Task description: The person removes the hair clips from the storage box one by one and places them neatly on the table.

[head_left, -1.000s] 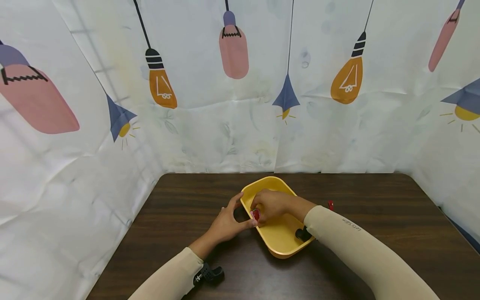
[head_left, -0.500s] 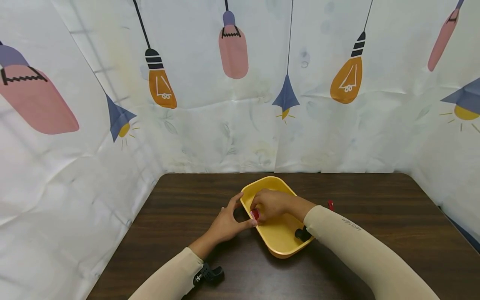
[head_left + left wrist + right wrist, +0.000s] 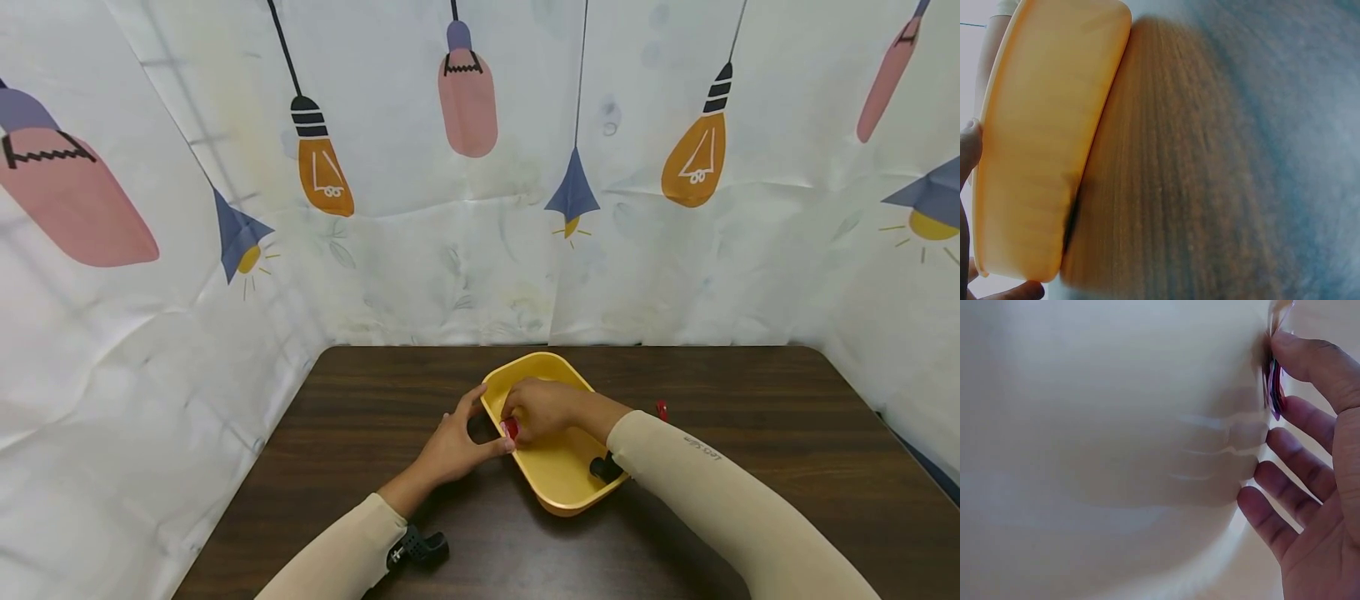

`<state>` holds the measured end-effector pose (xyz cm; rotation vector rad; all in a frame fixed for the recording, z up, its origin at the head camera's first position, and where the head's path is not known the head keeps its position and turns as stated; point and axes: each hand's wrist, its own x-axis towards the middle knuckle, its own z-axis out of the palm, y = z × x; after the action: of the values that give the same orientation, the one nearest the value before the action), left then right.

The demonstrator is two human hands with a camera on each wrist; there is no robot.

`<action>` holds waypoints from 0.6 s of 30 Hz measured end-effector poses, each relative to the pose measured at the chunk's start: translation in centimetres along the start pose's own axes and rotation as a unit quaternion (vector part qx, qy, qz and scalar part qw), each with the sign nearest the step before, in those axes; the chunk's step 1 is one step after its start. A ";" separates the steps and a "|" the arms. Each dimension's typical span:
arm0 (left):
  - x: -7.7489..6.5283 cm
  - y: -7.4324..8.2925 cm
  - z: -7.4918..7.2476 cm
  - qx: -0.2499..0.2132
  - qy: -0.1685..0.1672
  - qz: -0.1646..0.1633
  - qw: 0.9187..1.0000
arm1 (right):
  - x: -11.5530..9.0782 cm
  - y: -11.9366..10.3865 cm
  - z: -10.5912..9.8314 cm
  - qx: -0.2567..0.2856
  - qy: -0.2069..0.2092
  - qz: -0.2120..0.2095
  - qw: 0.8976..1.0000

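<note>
A yellow plastic tub (image 3: pixel 558 479) stands on the dark table, slanted in the head view. My left hand (image 3: pixel 453 446) holds its left side, thumb at the rim and fingers reaching round the far corner. The left wrist view has the tub's outer wall (image 3: pixel 1047 137) with the thumb (image 3: pixel 969 144) at its edge. Inside the tub, my right hand (image 3: pixel 543 408) pinches a small, thin red and pink piece (image 3: pixel 511 428) against the left inner wall. The right wrist view shows thin coloured edges (image 3: pixel 1275 387) between thumb and forefinger; the other fingertips rest by the wall.
A small red object (image 3: pixel 662 408) lies on the table behind the right sleeve (image 3: pixel 697 475), partly hidden. Black camera mounts sit at the left wrist (image 3: pixel 420 548) and the right wrist (image 3: pixel 606 468). The dark wooden table (image 3: pixel 360 417) meets a lamp-patterned curtain (image 3: pixel 450 275) at the back.
The red and pink piece shows slightly differently between my right fingers than a second ago. Both hands and the tub keep their places.
</note>
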<state>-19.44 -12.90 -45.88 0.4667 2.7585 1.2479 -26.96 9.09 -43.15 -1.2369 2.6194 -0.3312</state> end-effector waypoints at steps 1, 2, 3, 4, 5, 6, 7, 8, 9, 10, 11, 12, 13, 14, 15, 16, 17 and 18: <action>0.0 0.0 0.0 -0.001 0.000 0.001 1.000 | 0.0 0.0 0.0 0.000 -0.001 0.001 1.000; 0.0 0.0 0.0 0.000 0.000 0.002 1.000 | 0.0 0.0 0.0 -0.001 -0.001 0.002 1.000; 0.0 0.0 0.0 0.000 0.001 0.003 1.000 | 0.0 0.0 0.0 -0.001 -0.002 0.003 1.000; 0.0 0.0 0.0 0.000 0.000 0.001 1.000 | 0.1 0.0 0.0 0.000 -0.002 0.003 1.000; 0.0 0.0 0.0 -0.001 0.000 0.002 1.000 | 0.1 0.0 0.0 0.001 -0.001 0.004 1.000; 0.0 0.0 0.0 0.000 0.000 0.004 1.000 | 0.1 0.0 0.0 0.001 -0.002 0.005 1.000; 0.0 0.0 0.0 -0.002 0.000 0.005 1.000 | 0.1 0.0 0.0 0.000 -0.002 0.007 1.000; 0.0 -0.1 0.0 -0.003 0.000 0.006 1.000 | 0.1 0.0 0.0 0.000 -0.003 0.007 1.000; 0.0 -0.1 0.0 -0.003 0.000 0.006 1.000 | 0.1 0.1 0.0 0.001 -0.003 0.008 1.000; 0.0 -0.1 0.0 -0.004 -0.001 0.006 1.000 | 0.1 0.1 0.0 0.002 -0.003 0.009 1.000; 0.0 -0.1 0.1 -0.005 -0.001 0.006 1.000 | 0.1 0.1 0.0 0.005 -0.003 0.010 1.000; 0.0 -0.1 0.1 -0.006 -0.001 0.006 1.000 | 0.1 0.1 -0.1 0.007 -0.004 0.010 1.000; 0.0 -0.1 0.1 -0.006 -0.001 0.004 1.000 | 0.1 0.1 -0.1 0.013 -0.003 0.009 1.000; 0.0 -0.1 0.1 -0.006 -0.001 0.003 1.000 | 0.1 0.1 -0.1 0.017 -0.003 0.009 1.000; 0.0 -0.1 0.1 -0.006 0.000 0.003 1.000 | 0.1 0.1 -0.2 0.023 -0.003 0.009 1.000; 0.1 -0.1 0.1 -0.006 0.000 0.002 1.000 | 0.1 0.1 -0.3 0.031 -0.003 0.010 0.999; 0.1 -0.1 0.1 -0.006 0.000 0.003 1.000 | 0.1 0.1 -0.5 0.039 -0.004 0.013 0.999; 0.1 -0.1 0.1 -0.006 0.000 0.003 1.000 | 0.0 0.1 -0.6 0.048 -0.004 0.015 0.999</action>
<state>-19.53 -12.84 -46.03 0.4753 2.7505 1.2662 -27.22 9.20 -42.61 -1.1640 2.5793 -0.4401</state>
